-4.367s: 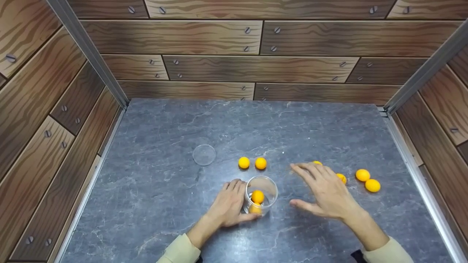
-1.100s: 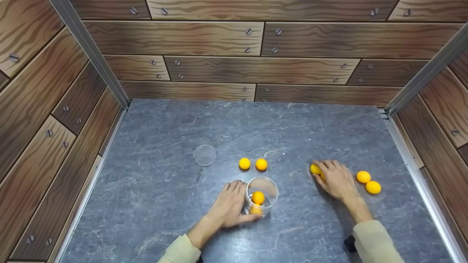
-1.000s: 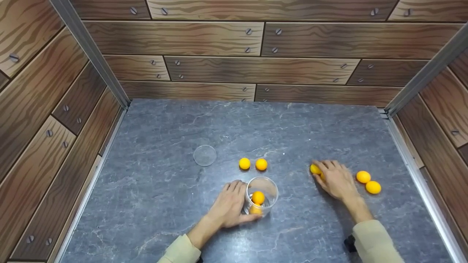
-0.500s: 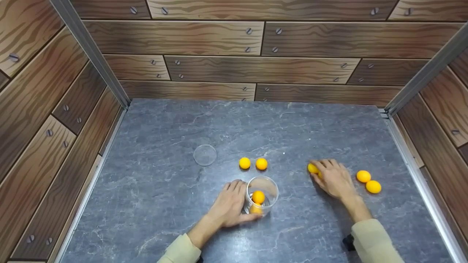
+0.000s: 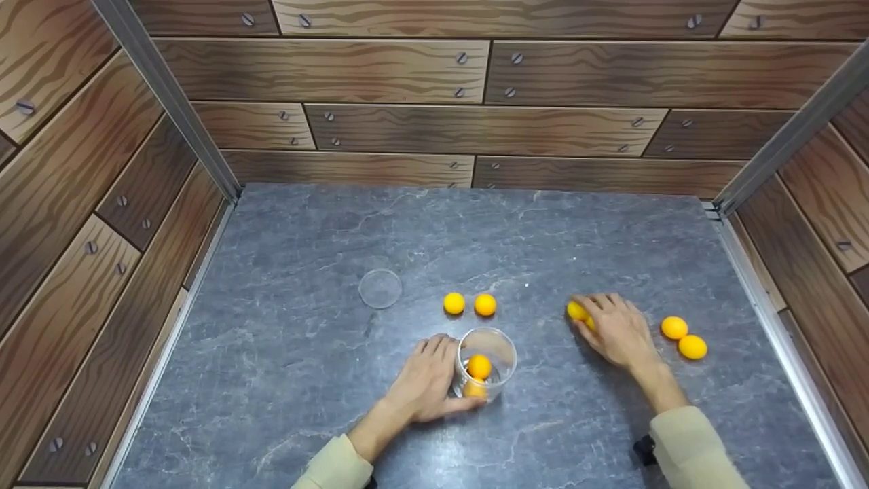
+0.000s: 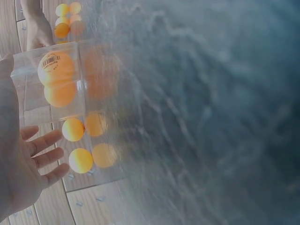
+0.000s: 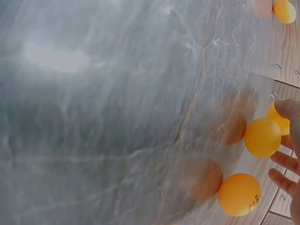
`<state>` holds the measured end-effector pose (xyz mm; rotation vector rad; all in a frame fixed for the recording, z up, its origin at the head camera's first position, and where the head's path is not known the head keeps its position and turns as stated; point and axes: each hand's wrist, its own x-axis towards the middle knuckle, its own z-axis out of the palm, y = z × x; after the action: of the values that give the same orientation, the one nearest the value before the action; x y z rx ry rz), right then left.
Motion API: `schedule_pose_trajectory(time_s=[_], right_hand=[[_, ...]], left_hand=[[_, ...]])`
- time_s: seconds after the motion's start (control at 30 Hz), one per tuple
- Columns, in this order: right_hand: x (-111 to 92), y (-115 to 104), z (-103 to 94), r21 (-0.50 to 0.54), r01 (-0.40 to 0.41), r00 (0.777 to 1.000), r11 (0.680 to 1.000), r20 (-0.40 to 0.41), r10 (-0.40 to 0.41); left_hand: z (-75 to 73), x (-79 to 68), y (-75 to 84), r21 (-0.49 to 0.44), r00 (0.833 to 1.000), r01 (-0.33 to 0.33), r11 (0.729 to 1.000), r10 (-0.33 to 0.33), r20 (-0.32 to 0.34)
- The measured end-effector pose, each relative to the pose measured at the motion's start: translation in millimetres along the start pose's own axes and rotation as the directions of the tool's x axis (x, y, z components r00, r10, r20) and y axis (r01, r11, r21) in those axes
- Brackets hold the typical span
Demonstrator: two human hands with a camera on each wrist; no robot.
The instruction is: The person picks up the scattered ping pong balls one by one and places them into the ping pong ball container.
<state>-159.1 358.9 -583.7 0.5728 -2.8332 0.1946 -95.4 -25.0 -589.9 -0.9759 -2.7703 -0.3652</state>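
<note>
Upright on the table stands a clear plastic cup [image 5: 487, 350] holding two orange ping-pong balls [image 5: 479, 367]. My left hand [image 5: 428, 380] rests against its left side, thumb across the front and fingers stretched along the back. The left wrist view shows these fingers [image 6: 49, 159] spread and fairly straight. My right hand [image 5: 618, 329] reaches down over more ping-pong balls [image 5: 576, 310], partly hidden beneath it. In the right wrist view the thumb lies against one ball [image 7: 279, 119], with fingers beyond another ball [image 7: 262, 137]; a third, printed ball [image 7: 240, 194] sits apart from the fingers.
Two ping-pong balls [image 5: 454, 303] lie side by side just behind the cup. Another pair of balls [image 5: 692, 347] lies right of my right hand. A clear round lid [image 5: 380, 288] lies flat at the left. Wood-patterned walls [image 5: 475, 125] enclose the table.
From spread in the air right of the cup, my right hand has come down over the balls. Lately it has slid slightly left, moving them along. The left hand and cup keep their place.
</note>
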Motion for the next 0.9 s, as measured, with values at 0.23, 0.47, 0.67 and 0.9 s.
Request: schedule_pose_trajectory(time_s=[0.23,0.47,0.67,0.9], right_hand=[[0,-2,0.6,0.007,0.016,0.999,1.0,-0.04,-0.016],[1,-7,-1.2,-0.008,0.028,0.997,1.0,-0.072,-0.028],[3,-12,-5.5,-0.012,0.049,0.992,0.999,-0.119,-0.05],[9,-21,-14.9,-0.001,0.08,0.986,0.997,-0.149,-0.079]], left_hand=[[-0.4,-0.1,-0.1,-0.01,1.0,0.005,1.0,-0.005,0.012],[-1.0,-0.2,0.1,0.0,1.0,0.011,1.0,-0.011,0.023],[-1.4,0.4,0.7,0.008,1.0,0.013,1.0,-0.013,0.021],[-1.3,-0.2,0.3,0.004,0.999,0.023,1.0,-0.023,0.041]])
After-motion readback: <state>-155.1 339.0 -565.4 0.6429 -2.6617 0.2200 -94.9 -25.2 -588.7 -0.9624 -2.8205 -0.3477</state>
